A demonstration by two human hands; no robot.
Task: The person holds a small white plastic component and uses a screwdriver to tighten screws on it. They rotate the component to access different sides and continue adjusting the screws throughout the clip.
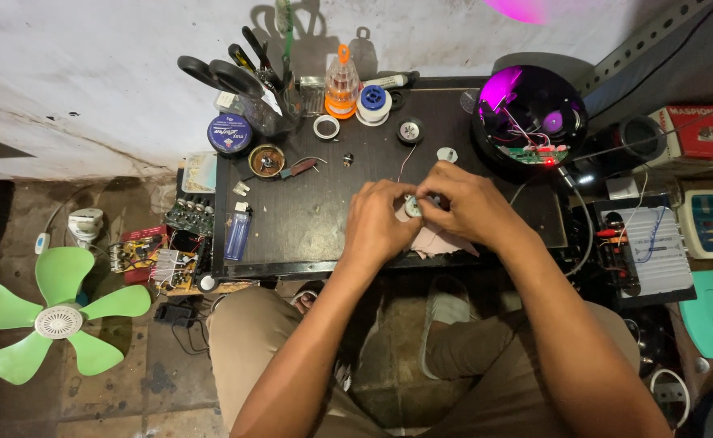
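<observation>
Two hands meet at mid-counter: my left hand (379, 219) and right hand (463, 204) both pinch a small round white part (412, 208) between the fingertips, above a pink cloth (444, 240). On the dark counter (308, 219) lie a blue lighter (237, 236) near its left edge, a round blue tin (230, 133) at the back-left corner and a red-and-white box (691, 130) far right. A green fan blade (56, 318) rests on the stained concrete floor (129, 381), beneath a scuffed white wall (88, 73).
</observation>
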